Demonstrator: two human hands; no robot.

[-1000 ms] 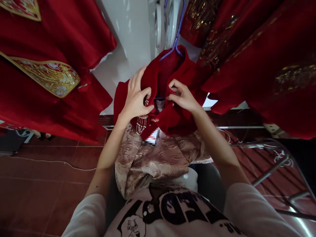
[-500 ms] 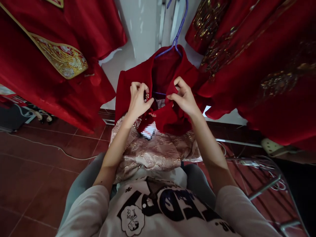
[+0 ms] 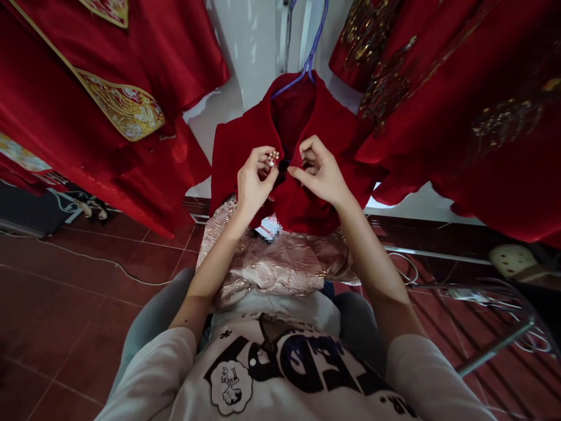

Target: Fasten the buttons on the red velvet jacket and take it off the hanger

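A short red jacket [image 3: 245,131] hangs on a purple wire hanger [image 3: 316,49] in front of me. My left hand [image 3: 258,178] pinches its left front edge, beside a gold-and-pearl ornament [image 3: 273,158]. My right hand [image 3: 322,169] grips the opposite front edge, thumb and fingertips closed on the cloth. The two edges are close together below the collar, with a small dark gap between my fingertips. Under the jacket's hem, a white tag [image 3: 268,228] rests over shiny pink fabric [image 3: 284,266] on my lap.
Red garments with gold trim [image 3: 127,105] hang at left, and other beaded red garments [image 3: 438,117] at right. A metal rack [image 3: 495,348] stands at lower right near a pale clog [image 3: 512,260]. A white cable [image 3: 109,260] crosses the tiled floor at left.
My hands have drawn together, bringing the jacket's front edges closer and narrowing the opening. The gold-and-pearl ornament now shows more clearly beside my left fingers. The view has shifted slightly.
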